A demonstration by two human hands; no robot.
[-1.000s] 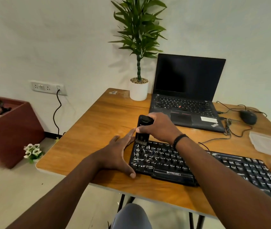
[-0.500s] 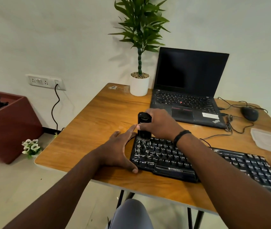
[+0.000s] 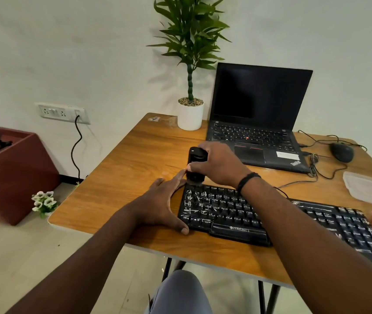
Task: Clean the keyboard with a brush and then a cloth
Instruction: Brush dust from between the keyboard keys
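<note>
Right hand [image 3: 216,165] grips a black brush [image 3: 195,165], fingers and thumb curled round its upright body, with the bristle end down at the far left corner of the keyboard [image 3: 271,219]. Left hand [image 3: 160,206] lies flat and spread on the wooden table [image 3: 121,184], fingers straight, the thumb against the keyboard's near left corner and the fingertips reaching toward its far left corner just beside the brush. That table carries everything else, taken from large to small: an open black laptop [image 3: 257,114] with a dark screen stands at the back, well behind the keyboard; the black keyboard itself runs from the middle toward the right edge, its keys streaked with white marks; a green plant in a white pot [image 3: 190,115] sits at the far edge just left of the laptop; a clear plastic container [image 3: 368,186] lies at the right edge; a black mouse [image 3: 341,152] rests right of the laptop among loose cables. A dark band [image 3: 247,180] circles the right wrist. Left of the table, on the floor, stands a red-brown box [image 3: 19,173] with small white flowers [image 3: 44,202] beside it.
</note>
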